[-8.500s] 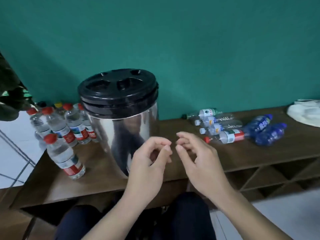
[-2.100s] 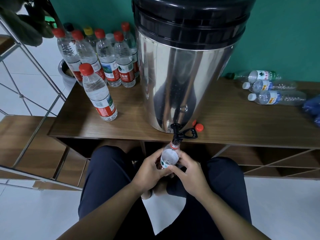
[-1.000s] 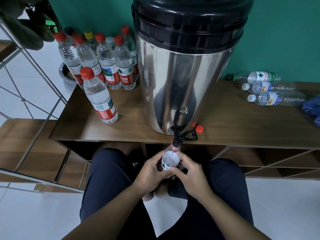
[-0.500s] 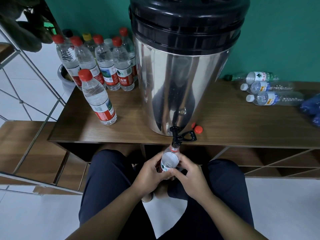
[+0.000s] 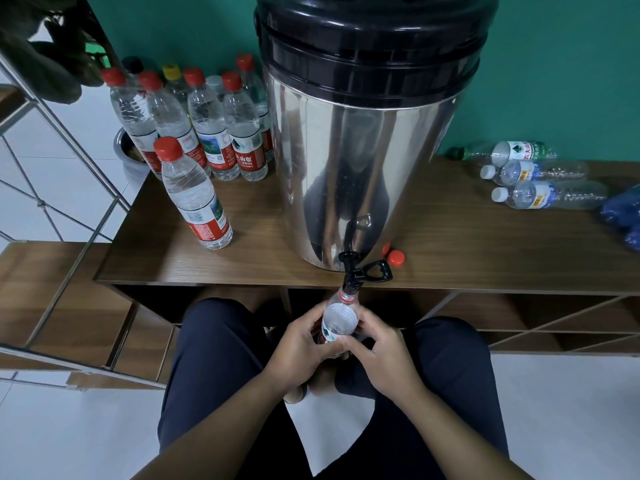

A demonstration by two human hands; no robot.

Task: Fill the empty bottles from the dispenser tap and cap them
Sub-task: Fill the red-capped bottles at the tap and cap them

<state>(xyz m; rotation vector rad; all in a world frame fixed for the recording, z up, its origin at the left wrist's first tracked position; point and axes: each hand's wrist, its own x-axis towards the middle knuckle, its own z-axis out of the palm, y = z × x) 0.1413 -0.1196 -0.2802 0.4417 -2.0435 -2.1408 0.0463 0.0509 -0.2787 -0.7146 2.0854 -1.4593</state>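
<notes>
Nothing moved: both hands' fingers [image 5: 369, 336] still clamp bottle [image 5: 338, 320] under tap [image 5: 353, 271]; fill level unclear.

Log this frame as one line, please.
phase: filling | bottle: under tap | left hand, right hand: holding | red cap: off

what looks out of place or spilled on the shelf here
No spill shows. A loose red cap lies by the dispenser base. Capped bottles lie on their sides at right, while those at left stand upright. Both hands hold the bottle under the tap.
</notes>
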